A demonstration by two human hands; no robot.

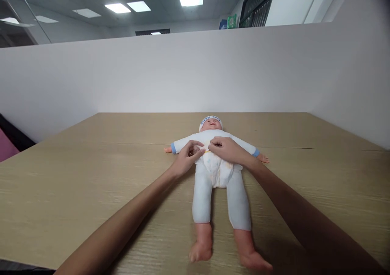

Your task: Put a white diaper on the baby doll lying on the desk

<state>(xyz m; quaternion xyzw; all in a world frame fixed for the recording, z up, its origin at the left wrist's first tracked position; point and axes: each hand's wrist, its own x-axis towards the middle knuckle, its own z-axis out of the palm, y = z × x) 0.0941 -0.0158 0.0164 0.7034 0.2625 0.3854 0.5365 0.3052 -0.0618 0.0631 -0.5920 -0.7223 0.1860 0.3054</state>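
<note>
A baby doll [202, 204] lies on its back on the table, its head away from me and its arms spread. It wears a white top and leggings, blue cuffs and a white headband with lettering. A white diaper [217, 172] with faint coloured prints is on its hips over the leggings. At the left side of the diaper's waist, my left hand [185, 158] has curled fingers, with thumb and forefinger close together at the edge. My right hand [228, 149] is closed at the waist's right part, its fingertips partly hidden. Between both hands shows a short yellow line on the waistband.
The wood-patterned table [91, 177] extends around the doll, with a seam across its far part. A white partition [195, 72] rises behind it and continues on the right side. At the left edge there is a pink and black object [7, 143].
</note>
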